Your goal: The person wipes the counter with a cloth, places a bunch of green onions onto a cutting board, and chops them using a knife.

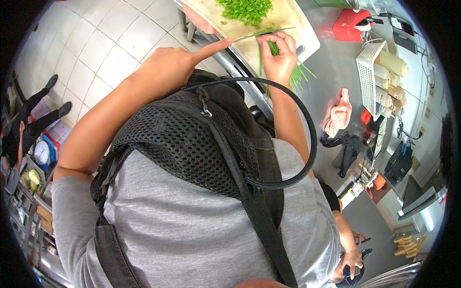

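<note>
My left hand (168, 67) is closed around a knife whose handle is hidden in the grip. Its index finger stretches along the knife's spine. The thin blade (249, 36) lies across the pale cutting board (295, 17), its tip pointing right. My right hand (281, 55) pinches a bundle of thin green stalks, like chives (298, 74), beside the blade. The stalks' loose ends hang past the board's near edge. A pile of chopped greens (245, 9) sits farther up the board.
The board rests on a steel counter (331, 62). To the right are a red container (348, 25), a white basket (367, 72) of bottles and a pink cloth (337, 115). Another person's hands (353, 259) show at lower right. At left, another person's legs (41, 108) appear near a scale (42, 152).
</note>
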`<state>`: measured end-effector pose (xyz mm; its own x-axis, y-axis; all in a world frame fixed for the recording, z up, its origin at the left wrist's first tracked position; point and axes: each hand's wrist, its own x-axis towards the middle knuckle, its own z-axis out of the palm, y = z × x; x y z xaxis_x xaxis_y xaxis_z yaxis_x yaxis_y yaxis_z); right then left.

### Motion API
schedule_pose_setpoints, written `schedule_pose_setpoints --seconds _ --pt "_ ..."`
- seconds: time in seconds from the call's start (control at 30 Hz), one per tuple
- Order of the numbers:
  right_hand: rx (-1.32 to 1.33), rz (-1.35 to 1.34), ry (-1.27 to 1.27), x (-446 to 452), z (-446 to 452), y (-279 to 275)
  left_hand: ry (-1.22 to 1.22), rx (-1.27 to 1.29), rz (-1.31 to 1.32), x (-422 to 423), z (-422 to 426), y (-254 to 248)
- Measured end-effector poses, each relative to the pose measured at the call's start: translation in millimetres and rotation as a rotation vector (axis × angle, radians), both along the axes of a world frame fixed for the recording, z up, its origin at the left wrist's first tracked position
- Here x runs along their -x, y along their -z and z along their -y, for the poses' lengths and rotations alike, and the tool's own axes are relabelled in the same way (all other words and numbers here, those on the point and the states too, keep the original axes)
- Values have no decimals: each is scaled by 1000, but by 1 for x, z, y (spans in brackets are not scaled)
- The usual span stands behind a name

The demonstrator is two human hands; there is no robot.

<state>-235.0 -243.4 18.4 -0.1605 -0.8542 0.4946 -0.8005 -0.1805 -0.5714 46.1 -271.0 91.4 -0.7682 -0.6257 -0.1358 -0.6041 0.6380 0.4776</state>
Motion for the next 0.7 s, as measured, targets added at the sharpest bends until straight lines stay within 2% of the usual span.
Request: schedule_pose_setpoints --seconds 0.13,0.4,0.53,0.7 --pt "-2 -3 0 1 1 0 10 -50 43 -1 -1 -6" --pt "-2 0 -5 1 1 1 26 -5 -39 41 16 14" --pt "-29 1 22 -1 0 -3 33 -35 -64 36 25 18" --pt "-14 -24 12 1 -1 -1 -84 125 -63 21 32 20"
